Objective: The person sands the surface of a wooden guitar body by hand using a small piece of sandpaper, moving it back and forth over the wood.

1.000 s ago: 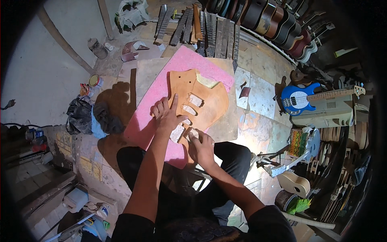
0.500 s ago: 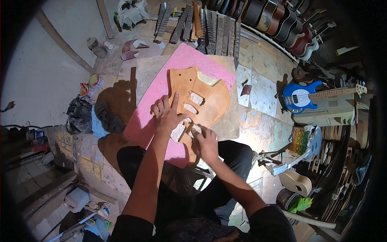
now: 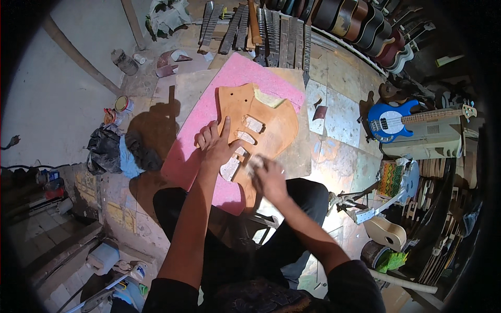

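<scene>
A bare wooden electric guitar body [image 3: 279, 122] with cut-out cavities lies on a pink foam sheet [image 3: 190, 151]. My left hand [image 3: 214, 146] rests flat on its left side, fingers spread, beside the cavities. My right hand [image 3: 271, 180] is curled over the lower right part of the body, blurred by motion. Something pale and small shows at its fingertips, too smeared to name.
Beneath the foam is a flat board [image 3: 297, 159] near my knees. Several guitar necks [image 3: 242, 31] lie beyond it. A blue bass guitar [image 3: 394, 122] stands at the right, and a black plastic bag [image 3: 103, 148] sits at the left.
My right hand has shifted slightly to the right over the guitar body and is more blurred. The left hand keeps its place on the wood.
</scene>
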Available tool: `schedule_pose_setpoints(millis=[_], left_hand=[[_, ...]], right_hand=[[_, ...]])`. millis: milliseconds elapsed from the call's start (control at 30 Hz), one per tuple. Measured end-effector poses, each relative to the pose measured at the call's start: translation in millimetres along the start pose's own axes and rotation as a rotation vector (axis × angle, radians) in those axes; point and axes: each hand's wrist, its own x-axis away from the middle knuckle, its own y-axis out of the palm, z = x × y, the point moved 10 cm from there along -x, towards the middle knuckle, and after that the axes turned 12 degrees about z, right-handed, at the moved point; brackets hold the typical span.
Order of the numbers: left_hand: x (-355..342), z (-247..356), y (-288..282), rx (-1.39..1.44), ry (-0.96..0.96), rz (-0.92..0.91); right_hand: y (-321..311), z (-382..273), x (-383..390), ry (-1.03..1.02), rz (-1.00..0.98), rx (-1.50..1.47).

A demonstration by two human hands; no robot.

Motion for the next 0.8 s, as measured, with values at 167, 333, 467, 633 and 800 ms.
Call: schedule_pose_setpoints(millis=[167,333,467,633,800], left_hand=[[-5.1,12.8,1.6,-0.001,0.024,-0.012],[-4.0,4.1,0.6,-0.033,0.006,0.011],[-4.4,5.7,1.4,-0.030,0.028,0.051],[-7.3,12.3,-0.1,0.000,0.026,0.035],[-5.4,6.9,-2.4,-0.045,0.024,0.045]], right_hand=[[-36.2,98.3,-86.9,0.291,0.250,0.101],[12.7,5.9,9.7,0.159,0.070,0.117],[7.2,-9.3,10.7,-0.008,-0.038,-0.040],[-29.6,84.2,-75.1,0.269,0.230,0.100],[10.5,-12.9,15.4,0.178,0.099,0.012]])
